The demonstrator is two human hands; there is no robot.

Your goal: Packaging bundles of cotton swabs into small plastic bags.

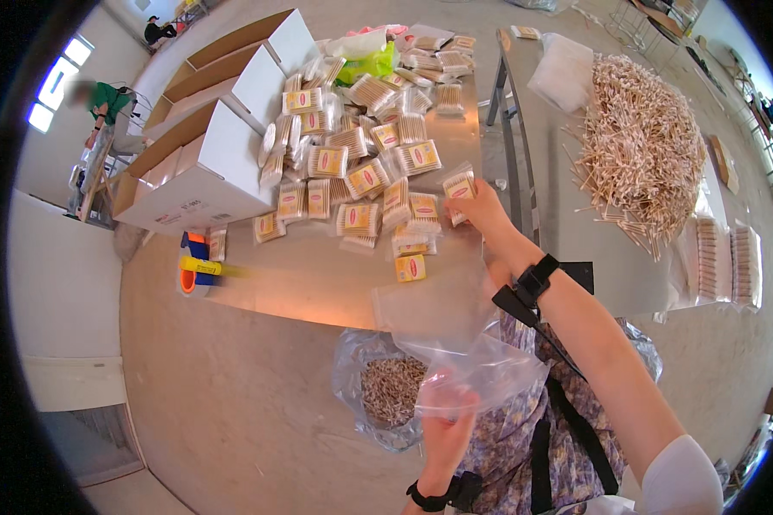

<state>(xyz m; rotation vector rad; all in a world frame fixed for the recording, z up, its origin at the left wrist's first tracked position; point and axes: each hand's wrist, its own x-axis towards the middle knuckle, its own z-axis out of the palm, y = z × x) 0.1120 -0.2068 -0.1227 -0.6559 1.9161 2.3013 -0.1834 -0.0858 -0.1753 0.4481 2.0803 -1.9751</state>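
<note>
Swab packets [368, 178] crowd the far part of the left table [296, 279]; loose swabs [644, 146] heap on the right table [610, 266].

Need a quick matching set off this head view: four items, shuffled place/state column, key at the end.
Column 1
1. Left hand
2. Right hand
3. Big loose swab pile
4. Open white cartons

Column 2
A. On the grey table at the right
B. Gripping a small swab packet
C. Left of the packet heap
D. Holding a clear plastic bag

Pairs: 1-D, 2-B, 3-A, 4-C
</note>
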